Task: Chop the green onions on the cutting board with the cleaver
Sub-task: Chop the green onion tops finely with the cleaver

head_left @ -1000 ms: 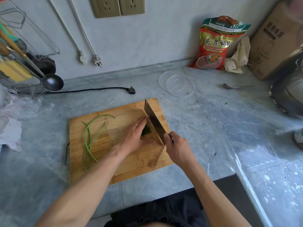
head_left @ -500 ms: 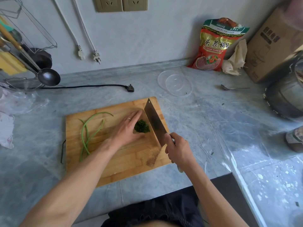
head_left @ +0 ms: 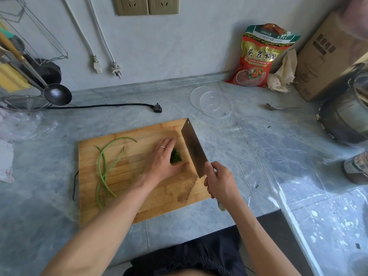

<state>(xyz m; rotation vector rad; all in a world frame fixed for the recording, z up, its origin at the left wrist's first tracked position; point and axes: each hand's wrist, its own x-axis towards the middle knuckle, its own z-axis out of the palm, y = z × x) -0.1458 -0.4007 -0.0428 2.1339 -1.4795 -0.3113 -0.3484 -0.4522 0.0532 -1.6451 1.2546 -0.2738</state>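
Note:
A wooden cutting board [head_left: 123,204] lies on the grey counter. Long green stalks [head_left: 104,168] lie on its left half. A small heap of chopped green onion [head_left: 175,156] sits near the board's right side. My left hand [head_left: 164,162], ring on one finger, cups the heap from the left with fingers stretched out beside it. My right hand [head_left: 220,180] grips the handle of the cleaver [head_left: 193,148]. The blade stands just to the right of the heap, its tip pointing away from me.
A clear plastic lid [head_left: 211,101] and a metal spoon [head_left: 280,107] lie beyond the board. A red snack bag [head_left: 256,56], cardboard box [head_left: 326,56] and steel pot [head_left: 346,114] stand at the right. A black plug [head_left: 157,108] and ladle [head_left: 56,94] sit left.
The cleaver has moved right, off the heap, uncovering the chopped greens. My left hand has slid along the heap's left side, gathering it.

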